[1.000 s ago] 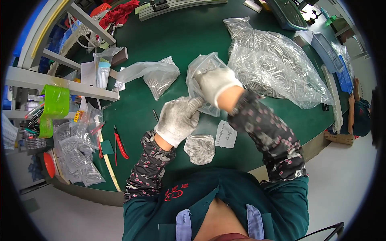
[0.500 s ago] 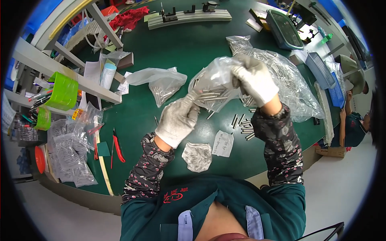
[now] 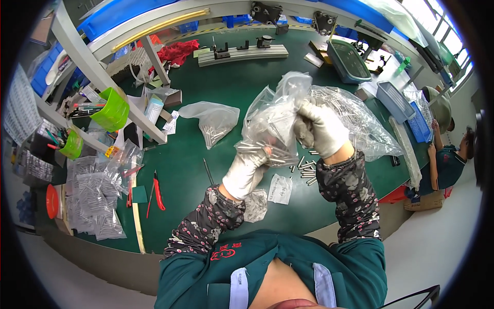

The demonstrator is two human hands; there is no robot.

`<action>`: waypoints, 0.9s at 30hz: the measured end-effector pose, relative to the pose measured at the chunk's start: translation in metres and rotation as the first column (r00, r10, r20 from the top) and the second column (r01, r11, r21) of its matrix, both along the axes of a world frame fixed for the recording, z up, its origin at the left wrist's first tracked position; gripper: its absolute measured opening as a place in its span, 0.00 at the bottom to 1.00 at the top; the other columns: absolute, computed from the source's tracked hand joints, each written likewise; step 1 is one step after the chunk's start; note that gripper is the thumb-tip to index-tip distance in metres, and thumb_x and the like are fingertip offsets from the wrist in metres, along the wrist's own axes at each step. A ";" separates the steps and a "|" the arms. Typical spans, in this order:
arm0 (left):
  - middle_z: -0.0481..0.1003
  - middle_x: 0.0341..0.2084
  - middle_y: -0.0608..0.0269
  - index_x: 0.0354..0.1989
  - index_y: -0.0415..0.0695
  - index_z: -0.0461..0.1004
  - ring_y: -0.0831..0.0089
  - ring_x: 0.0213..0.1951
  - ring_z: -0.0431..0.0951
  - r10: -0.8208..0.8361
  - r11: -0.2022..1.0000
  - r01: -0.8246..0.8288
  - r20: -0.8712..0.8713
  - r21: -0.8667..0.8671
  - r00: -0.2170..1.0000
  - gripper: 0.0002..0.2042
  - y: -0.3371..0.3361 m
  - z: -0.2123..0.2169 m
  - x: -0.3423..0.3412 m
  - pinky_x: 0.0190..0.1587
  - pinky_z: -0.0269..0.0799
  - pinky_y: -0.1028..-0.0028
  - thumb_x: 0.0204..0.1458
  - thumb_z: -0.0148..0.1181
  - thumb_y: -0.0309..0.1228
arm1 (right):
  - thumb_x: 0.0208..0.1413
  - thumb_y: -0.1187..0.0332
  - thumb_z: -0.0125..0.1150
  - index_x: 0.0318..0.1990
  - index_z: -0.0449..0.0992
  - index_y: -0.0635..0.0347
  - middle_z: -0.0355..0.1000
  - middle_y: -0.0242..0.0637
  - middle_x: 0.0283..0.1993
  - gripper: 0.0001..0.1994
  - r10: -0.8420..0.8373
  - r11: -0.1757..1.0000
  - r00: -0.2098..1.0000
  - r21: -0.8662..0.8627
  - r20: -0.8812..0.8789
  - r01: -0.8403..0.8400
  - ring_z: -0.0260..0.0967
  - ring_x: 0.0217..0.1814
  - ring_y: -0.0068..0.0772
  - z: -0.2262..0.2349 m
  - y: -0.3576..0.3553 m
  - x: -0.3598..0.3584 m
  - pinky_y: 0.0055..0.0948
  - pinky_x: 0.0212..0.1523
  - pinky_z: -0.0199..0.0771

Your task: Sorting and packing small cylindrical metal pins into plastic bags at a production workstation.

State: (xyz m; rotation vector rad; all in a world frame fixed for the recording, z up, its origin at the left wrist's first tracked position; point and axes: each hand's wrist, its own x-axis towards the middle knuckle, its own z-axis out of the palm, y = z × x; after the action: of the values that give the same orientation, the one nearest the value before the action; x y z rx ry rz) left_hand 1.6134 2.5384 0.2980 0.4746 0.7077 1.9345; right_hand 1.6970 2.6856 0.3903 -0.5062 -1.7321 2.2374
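Between my gloved hands a clear plastic bag (image 3: 263, 123) is held up off the table, with several metal pins (image 3: 275, 154) in its lower part. My left hand (image 3: 246, 172) is closed on the bag's bottom left, fingers partly hidden by plastic. My right hand (image 3: 323, 126), fingers curled, grips the bag's right side. Loose metal pins (image 3: 307, 172) lie on the green table below my right hand. Nearer me are a handwritten paper slip (image 3: 280, 189) and a stained whitish piece (image 3: 256, 207), partly behind my left wrist. Behind my right hand rests a large bag of pins (image 3: 365, 123).
A smaller bag of pins (image 3: 213, 123) lies left of centre. Red-handled pliers (image 3: 158, 193) and bagged clear tubes (image 3: 95, 198) are at the left, below a shelf frame with green pen holders (image 3: 110, 110). A metal rail fixture (image 3: 242, 54) stands far back. Another person (image 3: 446, 165) is at the right.
The bag hangs more upright, its upper part raised. My left hand has come nearer me and right, under the bag's bottom. My right hand stays on its side. The view has shifted.
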 end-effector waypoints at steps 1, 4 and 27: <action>0.71 0.35 0.65 0.40 0.42 0.68 0.72 0.40 0.71 -0.005 1.000 0.005 0.001 -0.006 1.000 0.18 -0.002 -0.003 0.001 0.45 0.67 0.70 0.43 0.64 0.37 | 0.53 0.62 0.50 0.27 0.68 0.58 0.61 0.31 0.12 0.10 -0.005 1.000 1.000 -0.006 0.001 0.005 0.53 0.08 0.20 0.000 -0.002 0.003 0.17 0.12 0.51; 0.71 0.33 0.66 0.40 0.43 0.68 0.74 0.37 0.72 0.123 0.990 -0.122 0.015 -0.070 0.992 0.13 -0.009 -0.017 -0.003 0.42 0.69 0.72 0.47 0.60 0.32 | 0.50 0.65 0.53 0.26 0.69 0.60 0.63 0.29 0.14 0.08 -0.156 0.953 0.975 0.285 0.158 0.106 0.56 0.11 0.16 -0.001 -0.004 0.012 0.15 0.11 0.51; 0.71 0.27 0.73 0.32 0.46 0.72 0.83 0.28 0.69 0.378 0.837 -0.362 -0.044 -0.412 0.925 0.06 -0.055 -0.065 -0.009 0.31 0.64 0.84 0.53 0.51 0.33 | 0.50 0.62 0.57 0.46 0.68 0.61 0.68 0.32 0.34 0.18 -0.045 0.951 0.989 -0.310 -0.140 -0.001 0.64 0.30 0.18 -0.103 0.006 0.051 0.16 0.31 0.65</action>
State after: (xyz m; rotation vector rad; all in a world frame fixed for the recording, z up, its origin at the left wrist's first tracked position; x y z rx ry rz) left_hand 1.6042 2.4837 0.2329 0.0309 1.2238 2.0600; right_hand 1.7480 2.6921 0.2876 -0.4105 -1.3048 2.4757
